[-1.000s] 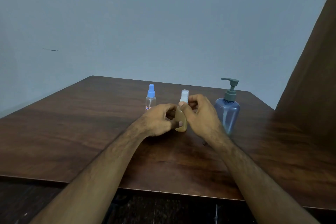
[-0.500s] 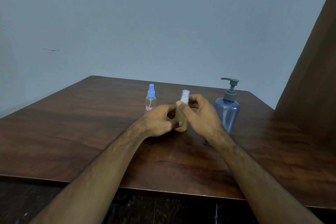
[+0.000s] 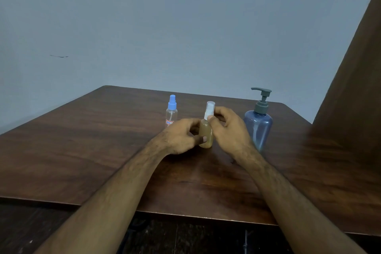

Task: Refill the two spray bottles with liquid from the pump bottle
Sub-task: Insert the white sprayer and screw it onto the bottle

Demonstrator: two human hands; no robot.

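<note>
The left hand (image 3: 181,137) is gripping the amber spray bottle (image 3: 205,134) while the right hand (image 3: 227,128) is pinching its white cap (image 3: 209,110). Refilling is only starting, I judge: the blue-capped spray bottle (image 3: 171,112) at ten o'clock and the pump bottle (image 3: 258,122) at three o'clock are standing capped.

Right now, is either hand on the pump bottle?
No. Both the left hand and right hand grip the amber spray bottle; the pump bottle stands untouched beside them.

Label (image 3: 169,122) lettering too small
</note>
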